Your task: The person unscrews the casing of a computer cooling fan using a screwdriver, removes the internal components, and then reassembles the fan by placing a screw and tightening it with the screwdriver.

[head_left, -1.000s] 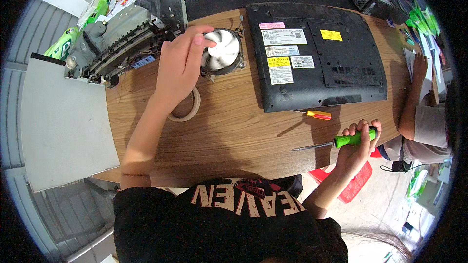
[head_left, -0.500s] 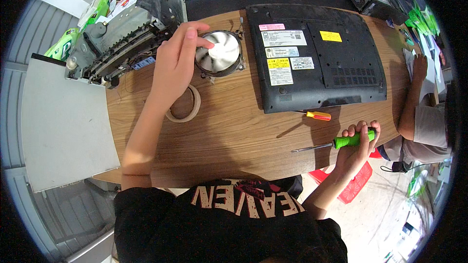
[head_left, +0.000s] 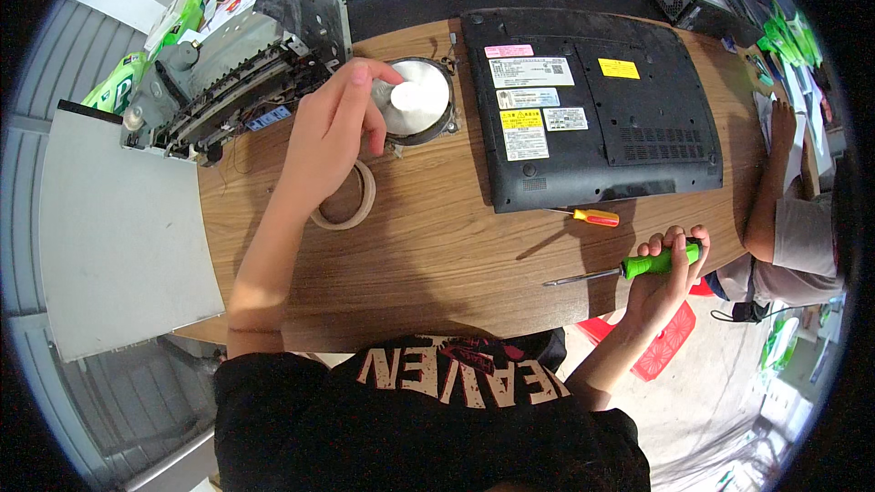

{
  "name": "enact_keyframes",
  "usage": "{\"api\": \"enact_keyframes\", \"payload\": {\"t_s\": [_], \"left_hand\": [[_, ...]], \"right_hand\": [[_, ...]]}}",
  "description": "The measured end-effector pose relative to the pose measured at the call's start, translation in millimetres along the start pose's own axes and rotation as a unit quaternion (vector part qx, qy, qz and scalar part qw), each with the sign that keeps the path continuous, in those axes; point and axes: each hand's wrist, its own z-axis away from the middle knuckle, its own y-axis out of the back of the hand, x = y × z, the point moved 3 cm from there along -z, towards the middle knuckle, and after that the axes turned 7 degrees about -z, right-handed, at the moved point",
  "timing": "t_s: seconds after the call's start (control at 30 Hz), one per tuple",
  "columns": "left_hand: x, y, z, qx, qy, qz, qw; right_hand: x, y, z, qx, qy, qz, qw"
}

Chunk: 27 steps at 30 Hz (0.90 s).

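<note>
A round cooling fan (head_left: pixel 419 107) in a dark frame lies on the table, its pale blades smeared into a blur as if spinning. My left hand (head_left: pixel 333 132) hovers at its left edge with fingers apart; the index fingertip reaches over the blades, and whether it touches them I cannot tell. My right hand (head_left: pixel 668 284) wraps round the green handle of a screwdriver (head_left: pixel 649 263), whose metal shaft points left above the table's front edge. Between the hands and farther back, a black laptop (head_left: pixel 565 150) lies with its labelled underside up.
A small red-and-yellow screwdriver (head_left: pixel 596 217) lies before the laptop. Beside my left forearm sits a tape ring (head_left: pixel 367 199). An opened metal machine frame (head_left: pixel 219 73) stands at the far left. Another person's arm (head_left: pixel 770 178) rests at the right edge, above a red stool (head_left: pixel 670 346).
My left hand has drawn slightly down, its fingers a little more curled. The fan's blades, distinguishable before, are now more blurred. My right hand stays nearly still with the green screwdriver.
</note>
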Motion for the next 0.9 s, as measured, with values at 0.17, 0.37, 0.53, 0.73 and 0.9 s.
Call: {"api": "enact_keyframes", "payload": {"t_s": [0.17, 0.37, 0.53, 0.73, 0.9], "left_hand": [[0.9, -2.4, -1.8, 0.099, -0.158, -0.170, 0.968], [-0.5, 3.5, -1.9, 0.199, -0.230, -0.187, 0.934], [12.5, 19.6, 10.5, -0.111, 0.014, 0.202, 0.973], [9.8, 7.2, 6.6, -0.083, -0.018, 0.040, 0.996], [18.6, 16.4, 9.5, -0.067, -0.018, 0.135, 0.988]], "right_hand": [[0.4, -1.3, 0.2, -0.002, 0.004, 0.002, 1.000], [0.2, -4.0, 1.0, 0.007, -0.004, -0.002, 1.000], [-1.0, -1.2, -1.3, 0.000, 0.001, 0.010, 1.000], [0.1, -1.5, -0.4, 0.000, 0.001, -0.009, 1.000], [-0.5, 0.4, -0.2, 0.008, 0.000, -0.007, 1.000]]}}
